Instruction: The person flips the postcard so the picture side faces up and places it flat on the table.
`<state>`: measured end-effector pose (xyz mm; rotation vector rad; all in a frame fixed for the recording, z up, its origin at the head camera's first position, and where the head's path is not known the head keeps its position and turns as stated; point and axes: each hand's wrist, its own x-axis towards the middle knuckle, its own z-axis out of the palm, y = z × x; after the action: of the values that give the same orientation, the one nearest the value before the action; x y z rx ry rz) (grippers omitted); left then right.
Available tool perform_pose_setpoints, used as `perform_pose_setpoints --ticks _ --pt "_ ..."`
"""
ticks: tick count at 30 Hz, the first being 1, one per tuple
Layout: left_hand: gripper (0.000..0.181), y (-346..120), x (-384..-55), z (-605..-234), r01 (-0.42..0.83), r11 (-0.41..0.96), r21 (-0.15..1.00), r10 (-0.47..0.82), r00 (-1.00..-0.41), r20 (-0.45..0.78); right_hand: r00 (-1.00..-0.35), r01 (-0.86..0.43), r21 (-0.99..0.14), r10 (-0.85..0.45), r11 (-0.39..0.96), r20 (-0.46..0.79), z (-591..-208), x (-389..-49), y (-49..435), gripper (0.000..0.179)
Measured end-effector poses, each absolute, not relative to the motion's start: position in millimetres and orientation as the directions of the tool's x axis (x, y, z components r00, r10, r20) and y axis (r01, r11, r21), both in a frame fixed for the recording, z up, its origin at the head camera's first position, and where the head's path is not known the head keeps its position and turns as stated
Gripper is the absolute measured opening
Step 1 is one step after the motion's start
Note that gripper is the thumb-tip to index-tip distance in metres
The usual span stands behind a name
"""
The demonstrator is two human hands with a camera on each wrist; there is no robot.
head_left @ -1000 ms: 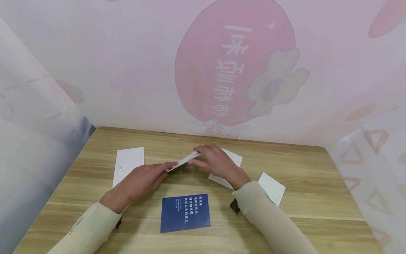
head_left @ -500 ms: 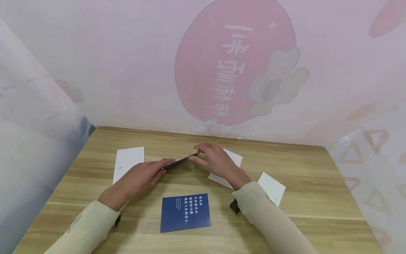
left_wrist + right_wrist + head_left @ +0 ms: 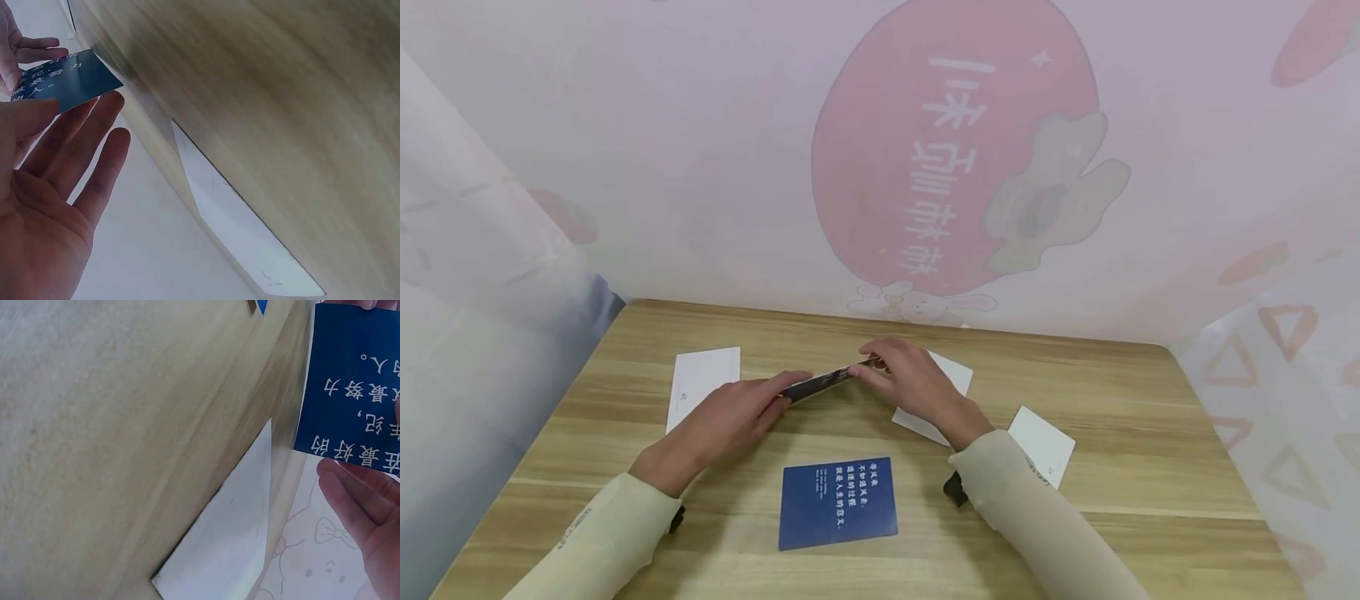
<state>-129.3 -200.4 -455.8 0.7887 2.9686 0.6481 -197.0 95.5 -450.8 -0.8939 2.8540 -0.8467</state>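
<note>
Both hands hold a dark blue card (image 3: pixel 815 386) with white Chinese lettering, raised above the table in the head view. My left hand (image 3: pixel 722 425) pinches its left end; in the left wrist view the thumb lies on the printed face and fingers lie behind. At the other end, my right hand (image 3: pixel 917 385) pinches the card between thumb and fingers. In the right wrist view the card's lettered face (image 3: pixel 350 356) shows large, cut off by the frame edge. Nearer the person, another blue card (image 3: pixel 838 504) lies flat with its white text up.
On the wooden table (image 3: pixel 1120 550) lie a white card (image 3: pixel 706 372) at the left, another (image 3: pixel 953 372) partly hidden by the right hand, and a third (image 3: pixel 1043 442) beside the right sleeve. A printed pink curtain (image 3: pixel 715 183) hangs along the back edge.
The held card has tilted: its white side showed a second ago, and now its dark lettered face shows. The left hand has shifted slightly back and to the left; the right hand barely moved.
</note>
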Motion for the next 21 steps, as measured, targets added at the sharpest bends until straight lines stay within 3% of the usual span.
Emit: perform_pose_setpoints --ticks 21 --pt "0.054 -201.8 -137.5 -454.5 0.439 0.802 0.405 0.444 -0.892 0.088 -0.834 -0.531 -0.484 -0.531 0.696 0.152 -453.9 -196.7 95.4 0.049"
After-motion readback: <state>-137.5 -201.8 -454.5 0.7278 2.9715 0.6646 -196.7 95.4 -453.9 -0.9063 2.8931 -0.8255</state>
